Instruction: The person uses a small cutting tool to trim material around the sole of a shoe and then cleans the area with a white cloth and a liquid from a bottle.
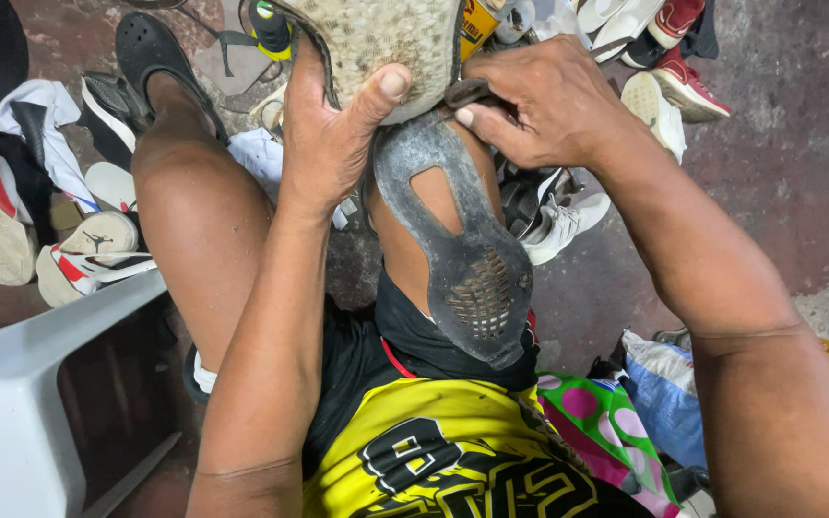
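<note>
Starting at the left of the scene, a white plastic chair (21, 384) stands near you, and beyond it a heap of worn sneakers (11, 211) spreads toward the far left, with a black clog (151, 48) on your own foot farther out. Your left hand (333, 129) comes next: it is clamped on the shoe (386, 38) you hold upside down above your knee, thumb pressed flat on the pale, dirty underside and fingers wrapped round its left edge. Just right of that thumb hangs the grey rubber outsole (458, 249), peeled away from the shoe along most of its length; its long axis runs from the far end, where it still meets the shoe between your two hands, down toward you, with the treaded heel end drooping near your lap and an open cut-out in its middle. So the loose sole lies below and nearer than both grips, and the joint that still holds sits right at your fingertips. Your right hand (539, 101) is closed there, fingers pinched together on the far end of the outsole at that joint; whether a small tool is inside the pinch I cannot tell. Of the two, your right hand is the one on the seam. Farther right lie more shoes, a white sneaker (558, 225) and a red one (683, 82), and near you a patterned bag (606, 422) on the concrete floor (779, 153)
</note>
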